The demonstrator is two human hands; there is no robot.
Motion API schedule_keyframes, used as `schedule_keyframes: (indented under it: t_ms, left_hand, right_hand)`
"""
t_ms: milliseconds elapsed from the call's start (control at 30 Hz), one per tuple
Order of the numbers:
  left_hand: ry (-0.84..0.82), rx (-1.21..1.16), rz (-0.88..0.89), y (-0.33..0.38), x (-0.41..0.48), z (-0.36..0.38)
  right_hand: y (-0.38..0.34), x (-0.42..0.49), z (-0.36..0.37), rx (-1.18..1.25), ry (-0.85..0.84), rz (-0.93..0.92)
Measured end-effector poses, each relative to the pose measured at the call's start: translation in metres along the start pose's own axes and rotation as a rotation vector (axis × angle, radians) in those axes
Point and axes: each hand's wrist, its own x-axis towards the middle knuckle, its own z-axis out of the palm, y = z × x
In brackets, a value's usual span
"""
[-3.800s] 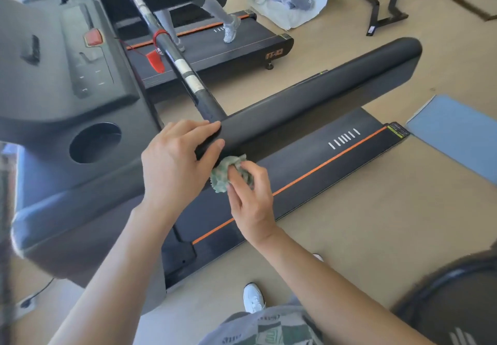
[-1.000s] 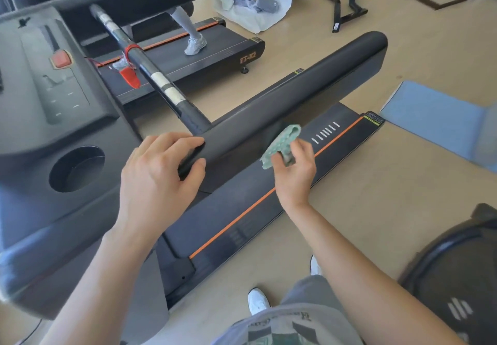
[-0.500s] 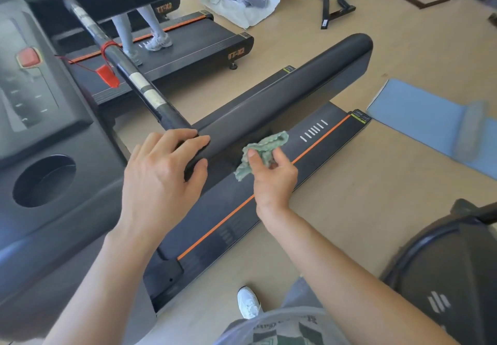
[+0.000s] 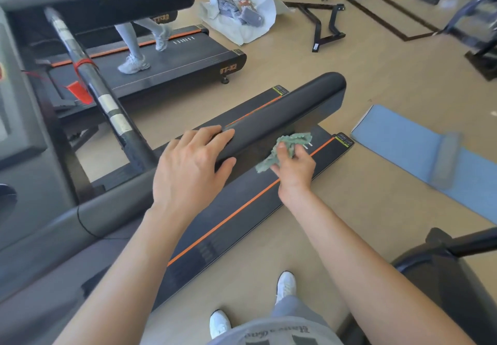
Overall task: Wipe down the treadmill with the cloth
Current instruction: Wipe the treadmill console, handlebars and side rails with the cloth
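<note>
The black treadmill has a thick padded handrail (image 4: 282, 108) running from the centre toward the upper right, above a side rail (image 4: 242, 210) with an orange stripe. My left hand (image 4: 191, 167) rests flat over the near part of the handrail, fingers curled on it. My right hand (image 4: 294, 168) pinches a crumpled green cloth (image 4: 285, 148) and presses it against the lower outer side of the handrail, just above the deck. The console (image 4: 18, 108) is at the far left, partly cut off.
A second treadmill (image 4: 172, 62) stands behind, with a person walking on it. A blue mat (image 4: 419, 151) lies on the floor to the right. A white wrapping with parts (image 4: 242, 14) and black metal frames (image 4: 322, 22) lie farther back. A dark machine (image 4: 443, 277) sits at lower right.
My right hand has slid the cloth along the handrail's side toward its far end. My left hand has stayed on the handrail. The view has shifted to the right.
</note>
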Motion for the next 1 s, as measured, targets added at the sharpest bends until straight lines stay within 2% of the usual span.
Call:
schedule_keyframes:
  t_ms: [167,267,567,767,867,1000]
  left_hand:
    - [0.047,0.037,-0.023,0.003,-0.002,0.006]
    - [0.06,-0.008,-0.076,0.007,0.003,0.01]
    - [0.033,-0.072,-0.027,0.042,0.045,0.035]
    - [-0.034,-0.006,-0.044,0.067,0.082,0.055]
    - [-0.003,0.07,-0.057,0.072,0.086,0.06]
    - [0.036,0.11,-0.063,0.075,0.082,0.063]
  right_hand:
    - [0.029,-0.035,0.011,0.135,-0.094,0.202]
    - [0.022,-0.032,0.008,0.173,-0.132,0.272]
    - [-0.045,0.071,-0.033,0.183,-0.048,0.228]
    - [-0.058,0.122,-0.053,0.056,-0.048,-0.005]
    - [-0.044,0.108,-0.048,-0.173,-0.042,-0.221]
    - [-0.015,0.067,-0.037,-0.279,-0.201,-0.389]
